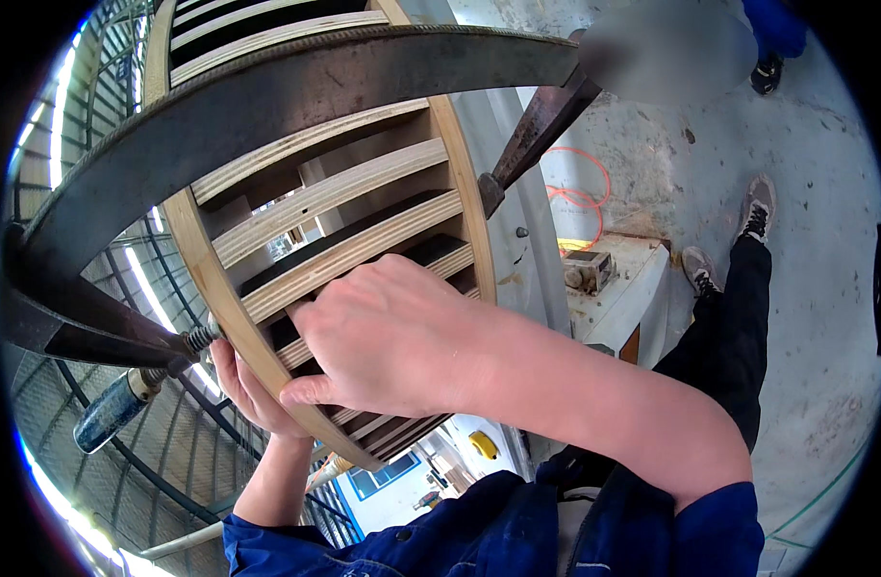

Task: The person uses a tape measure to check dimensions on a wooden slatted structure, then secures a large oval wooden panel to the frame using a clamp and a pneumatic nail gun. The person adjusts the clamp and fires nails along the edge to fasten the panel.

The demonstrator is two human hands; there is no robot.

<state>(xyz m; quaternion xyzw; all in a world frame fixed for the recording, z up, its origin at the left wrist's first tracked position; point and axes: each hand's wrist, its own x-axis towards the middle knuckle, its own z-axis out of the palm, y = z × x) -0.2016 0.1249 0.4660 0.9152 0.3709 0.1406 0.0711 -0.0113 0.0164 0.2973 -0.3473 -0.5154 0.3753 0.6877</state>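
Note:
A slatted wooden frame [205,252] with plywood slats between two side rails fills the middle of the view. Against the outer face of its left rail, my left hand [256,389] is closed round the edge. My right hand [388,337] reaches across from the right, knuckles up, its thumb by the left rail. Its fingers curl down among the slats; their tips are hidden, as is whatever they hold. A large dark metal clamp [335,72] arches over the frame. The clamp's threaded screw meets the left rail just above my left hand.
A blue clamp handle [113,420] sticks out at lower left. Wire mesh [186,447] lies behind it. To the right are a pale box-shaped base [618,298], an orange cable [606,178] and the grey floor [816,317]. Another person's shoe [766,75] shows at top right.

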